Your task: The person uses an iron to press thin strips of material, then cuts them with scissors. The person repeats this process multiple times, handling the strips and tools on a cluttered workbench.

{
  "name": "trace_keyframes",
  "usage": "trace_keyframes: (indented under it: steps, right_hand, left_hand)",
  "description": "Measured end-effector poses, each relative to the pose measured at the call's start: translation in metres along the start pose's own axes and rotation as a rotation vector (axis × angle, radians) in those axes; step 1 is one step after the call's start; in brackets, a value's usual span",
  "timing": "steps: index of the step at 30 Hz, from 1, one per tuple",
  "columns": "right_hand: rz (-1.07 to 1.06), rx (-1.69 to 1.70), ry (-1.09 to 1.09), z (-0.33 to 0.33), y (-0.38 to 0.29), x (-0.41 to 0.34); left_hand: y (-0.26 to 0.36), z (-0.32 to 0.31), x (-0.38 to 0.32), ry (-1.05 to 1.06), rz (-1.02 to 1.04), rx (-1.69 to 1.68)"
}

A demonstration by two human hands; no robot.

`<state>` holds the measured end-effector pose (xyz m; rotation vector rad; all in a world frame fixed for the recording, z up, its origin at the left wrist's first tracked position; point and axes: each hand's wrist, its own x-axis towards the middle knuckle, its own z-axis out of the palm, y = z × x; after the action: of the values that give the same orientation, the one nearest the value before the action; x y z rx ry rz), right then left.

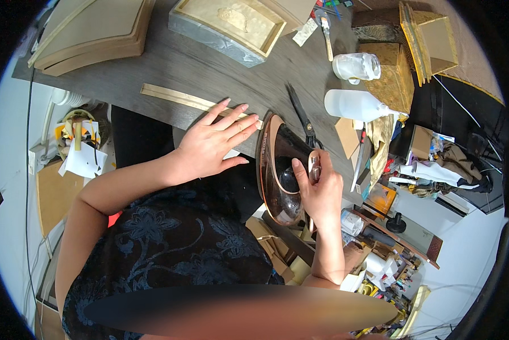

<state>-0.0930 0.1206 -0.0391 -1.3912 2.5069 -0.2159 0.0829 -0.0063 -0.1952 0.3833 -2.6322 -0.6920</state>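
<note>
My left hand [218, 138] lies flat, fingers spread, with its fingertips over one end of a narrow fabric-covered strip [173, 97] along the grey wooden table's near edge. The strip has a raised rim along its length. My right hand [322, 187] grips the handle of a dark, translucent clothes iron [286, 148], whose pointed end lies beside the strip's right end. Just beyond the iron, black-handled scissors [301, 110] lie on the table, blades pointing away from me.
A marbled, fabric-lined box [224, 46] and stacked curved boards [92, 55] stand at the back. Right are a brush [326, 38], a glass jar [354, 66], a white plastic bottle [352, 104], a knife [358, 159] and a gold box [392, 72].
</note>
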Motion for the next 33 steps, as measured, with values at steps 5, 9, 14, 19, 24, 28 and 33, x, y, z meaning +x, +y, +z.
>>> trace_keyframes:
  steps: [5, 9, 14, 19, 24, 28, 33]
  right_hand:
    - [-0.008, 0.006, -0.003, -0.0002, 0.0005, 0.0007]
    - [-0.021, 0.011, -0.005, -0.0009, 0.0018, -0.0007]
    - [0.021, 0.029, -0.006, -0.0011, -0.0010, -0.0018]
    - [0.019, 0.024, -0.003, 0.0002, -0.0010, -0.0017]
    - [-0.016, 0.008, -0.030, 0.0015, -0.0026, 0.0013]
    - [-0.069, -0.009, -0.042, 0.0046, -0.0028, 0.0033]
    - [-0.061, -0.039, -0.100, 0.0021, -0.0017, 0.0078]
  left_hand:
    - [0.0003, -0.0006, 0.0001, -0.018, 0.001, 0.029]
    - [0.0004, -0.0002, 0.0007, -0.036, -0.004, 0.030]
    - [0.0002, -0.0008, 0.0007, -0.035, -0.009, 0.019]
    - [0.0002, -0.0016, 0.0011, -0.037, -0.005, 0.016]
    - [0.0001, -0.0015, 0.0007, -0.034, -0.004, 0.017]
    - [0.0000, -0.0026, 0.0001, -0.031, 0.004, -0.006]
    - [-0.0008, -0.0028, -0.0017, -0.020, 0.012, -0.038]
